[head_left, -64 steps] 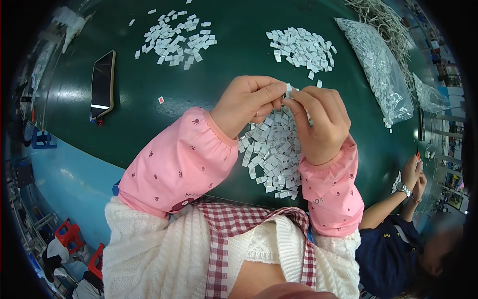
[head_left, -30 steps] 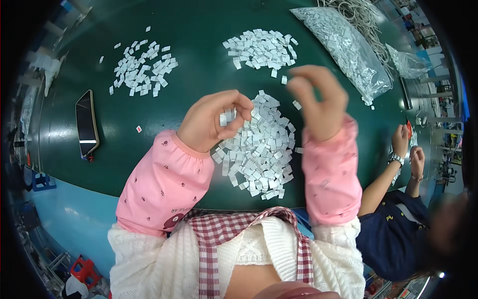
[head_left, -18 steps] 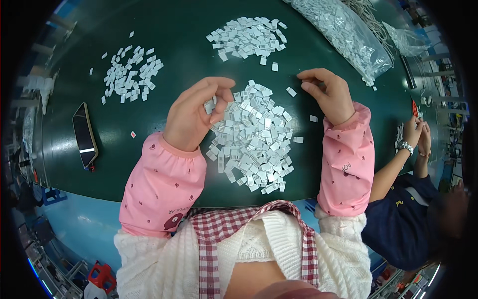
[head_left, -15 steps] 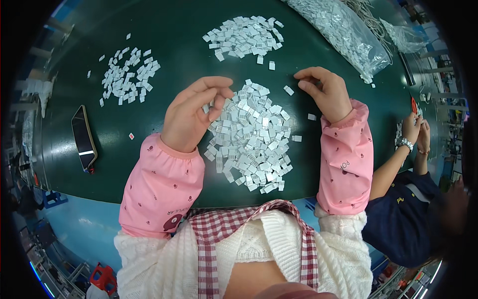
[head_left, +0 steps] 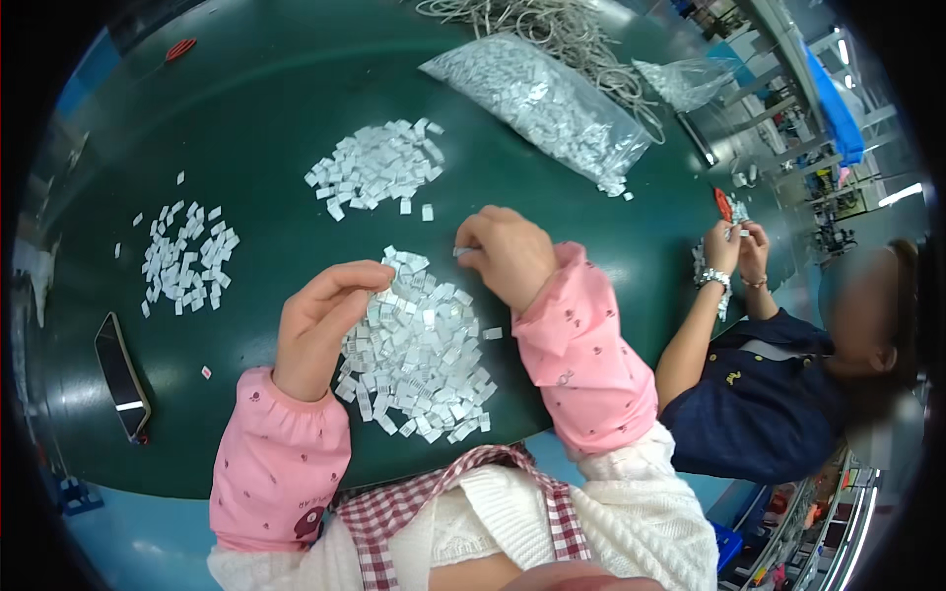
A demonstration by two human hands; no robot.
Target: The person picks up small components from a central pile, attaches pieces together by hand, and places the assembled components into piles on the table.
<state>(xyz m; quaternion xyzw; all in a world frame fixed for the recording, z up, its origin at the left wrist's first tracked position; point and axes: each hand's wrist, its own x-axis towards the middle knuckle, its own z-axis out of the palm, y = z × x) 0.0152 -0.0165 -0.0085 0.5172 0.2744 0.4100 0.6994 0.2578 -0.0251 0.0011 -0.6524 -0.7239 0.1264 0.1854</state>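
Observation:
A heap of small flat white rectangular pieces point(head_left: 419, 355), many with dark stripes, lies on the green table between my hands. My left hand point(head_left: 320, 325) hovers over the heap's upper left edge, thumb and fingers curled toward each other; what they hold, if anything, is hard to make out. Beyond the heap's upper right side, my right hand point(head_left: 507, 254) pinches one small white piece between thumb and forefinger, its edge showing at the fingertips. One loose white piece point(head_left: 493, 334) lies below my right hand, right of the heap.
Two other groups of pieces lie beyond: a far heap point(head_left: 379, 167) and a scattered left group point(head_left: 187, 261). A phone point(head_left: 123, 374) lies at left. A clear bag of pieces point(head_left: 542, 108) rests near coiled cords point(head_left: 581, 39). At right, a co-worker's hands point(head_left: 737, 251) handle small pieces.
The view has swung, so the table sits lower and further left. My right hand has moved closer to the heap and pinched a loose white piece. The left hand stays by the heap.

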